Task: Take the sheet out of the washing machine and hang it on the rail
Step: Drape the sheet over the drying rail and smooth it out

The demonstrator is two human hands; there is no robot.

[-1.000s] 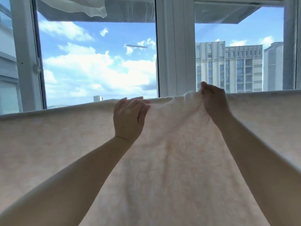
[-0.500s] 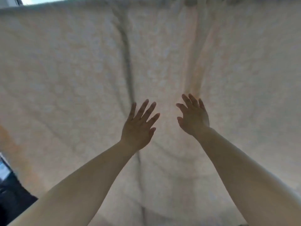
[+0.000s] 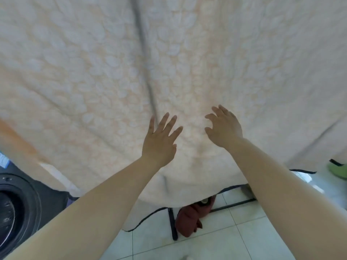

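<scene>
The cream sheet (image 3: 93, 76) with a pale leaf pattern hangs in front of me and fills most of the view; the rail it hangs from lies above the frame. A dark vertical line shows through its middle. My left hand (image 3: 159, 141) is flat against the cloth with fingers spread. My right hand (image 3: 224, 128) is next to it, fingers apart and slightly curled on the cloth. Neither hand holds anything. The washing machine (image 3: 16, 209) with its round dark door opening is at the lower left.
Below the sheet's hem, a black rack leg (image 3: 172, 224) stands on the white tiled floor (image 3: 216, 244), with a dark red bundle (image 3: 191, 216) beside it. A green object (image 3: 338, 170) sits at the right edge.
My hands have let go of the sheet's top edge at the rail and slid down its front with open fingers. My view has dropped from the window to the floor.
</scene>
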